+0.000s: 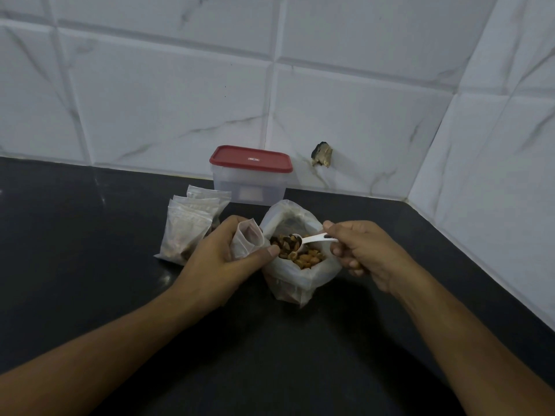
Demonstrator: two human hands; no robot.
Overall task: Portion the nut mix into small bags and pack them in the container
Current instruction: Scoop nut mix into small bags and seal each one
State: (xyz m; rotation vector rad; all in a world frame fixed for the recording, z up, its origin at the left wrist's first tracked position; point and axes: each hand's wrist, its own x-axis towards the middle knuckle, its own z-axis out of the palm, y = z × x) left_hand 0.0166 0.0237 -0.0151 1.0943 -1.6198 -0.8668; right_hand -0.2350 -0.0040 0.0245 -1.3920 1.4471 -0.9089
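Scooping nut mix from a big bag toward a small bag on a dark counter.

At the centre of the frame the left hand (222,259) curls its fingers and thumb around a small bag (247,239), holding its mouth open just beside the big bag (297,256). The right hand (357,250) pinches the handle of a white spoon (312,238) between thumb and fingers, its bowl resting in the nut mix (300,253) that fills the big bag. A pile of filled small bags (189,223) lies on the counter (90,265) left of centre, near the left hand. The container (250,175), with its red lid (250,159) on, stands behind them against the tiled wall (180,85).
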